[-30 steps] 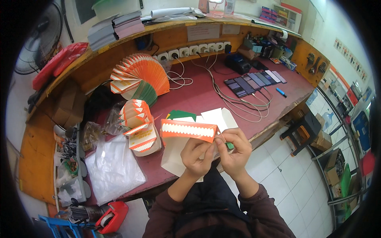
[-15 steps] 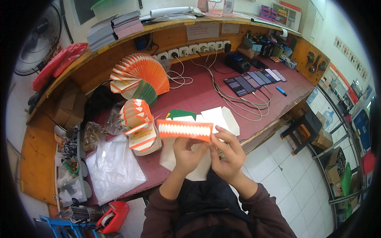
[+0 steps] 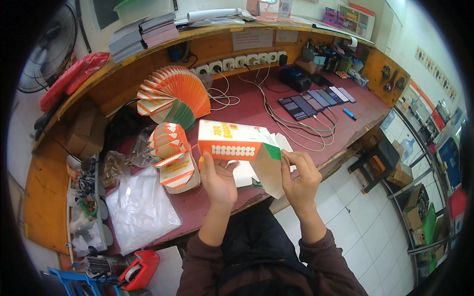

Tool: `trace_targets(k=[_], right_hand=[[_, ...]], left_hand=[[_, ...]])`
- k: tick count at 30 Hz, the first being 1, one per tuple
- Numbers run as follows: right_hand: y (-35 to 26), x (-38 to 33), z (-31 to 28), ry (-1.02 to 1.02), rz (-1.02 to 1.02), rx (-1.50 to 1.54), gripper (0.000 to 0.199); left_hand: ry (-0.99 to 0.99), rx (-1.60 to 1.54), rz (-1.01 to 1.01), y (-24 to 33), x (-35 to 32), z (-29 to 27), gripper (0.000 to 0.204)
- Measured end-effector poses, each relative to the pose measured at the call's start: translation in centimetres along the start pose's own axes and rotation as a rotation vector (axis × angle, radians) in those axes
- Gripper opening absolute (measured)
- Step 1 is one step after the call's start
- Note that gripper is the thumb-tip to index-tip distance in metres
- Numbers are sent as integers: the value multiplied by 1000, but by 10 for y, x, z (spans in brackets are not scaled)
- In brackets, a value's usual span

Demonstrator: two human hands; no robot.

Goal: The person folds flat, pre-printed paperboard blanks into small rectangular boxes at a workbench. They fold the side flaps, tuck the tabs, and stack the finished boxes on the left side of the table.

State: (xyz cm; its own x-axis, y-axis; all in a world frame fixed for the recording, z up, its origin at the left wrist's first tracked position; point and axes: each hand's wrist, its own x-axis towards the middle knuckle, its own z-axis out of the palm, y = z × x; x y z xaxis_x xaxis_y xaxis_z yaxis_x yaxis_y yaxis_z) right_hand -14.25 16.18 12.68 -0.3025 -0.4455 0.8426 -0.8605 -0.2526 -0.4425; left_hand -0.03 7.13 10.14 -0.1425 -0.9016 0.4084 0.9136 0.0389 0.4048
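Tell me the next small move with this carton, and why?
Probably fold the end flap in. The carton is already opened into a box shape, the left hand holds it from below, and the right hand pinches its right end, where the flap hangs open.
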Motion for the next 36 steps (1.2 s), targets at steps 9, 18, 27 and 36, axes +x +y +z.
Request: trace_targets(k=[9,18,27,36], right_hand=[[7,4,1,5,147,170,14],[-7,-6,10,-24,238,405,9],[-7,-8,12,18,160,370,7],[-15,-12,14,-35,250,458,8]], left_hand=[[-83,849,-74,-22,-17,7,36],[-292,862,77,-39,-37,-17,36],[-55,860,140,-15,-26,9,31],[-342,1051,231,-8,-44,1,30]])
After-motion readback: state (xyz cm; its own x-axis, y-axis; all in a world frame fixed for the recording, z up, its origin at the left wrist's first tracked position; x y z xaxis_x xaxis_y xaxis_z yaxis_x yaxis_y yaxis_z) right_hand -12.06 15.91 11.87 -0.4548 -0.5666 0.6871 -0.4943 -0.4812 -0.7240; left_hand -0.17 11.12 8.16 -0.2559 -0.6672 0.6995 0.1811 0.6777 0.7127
